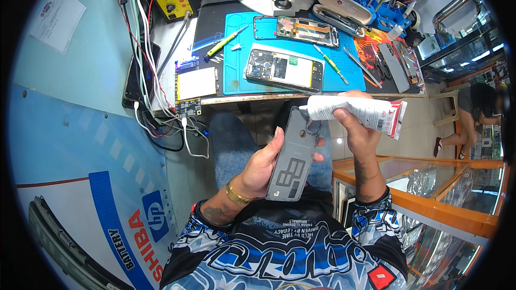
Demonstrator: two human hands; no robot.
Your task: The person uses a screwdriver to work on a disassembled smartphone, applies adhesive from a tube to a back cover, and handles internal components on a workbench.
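Observation:
My left hand grips a dark grey phone back cover by its sides, its inner face turned up, above my lap. Closed around a white and red squeeze tube, my right hand holds it nearly level. The tube's narrow nozzle points left and meets or hovers just over the top edge of the cover; I cannot tell whether it touches. Beyond them, on a blue repair mat, lies an opened phone with its battery and inner parts bare.
A second opened phone, a yellow-green screwdriver, a green pry tool and tweezers lie on the bench. A yellow soldering station and cables stand left. A glass display case is at my right; another person is beyond it.

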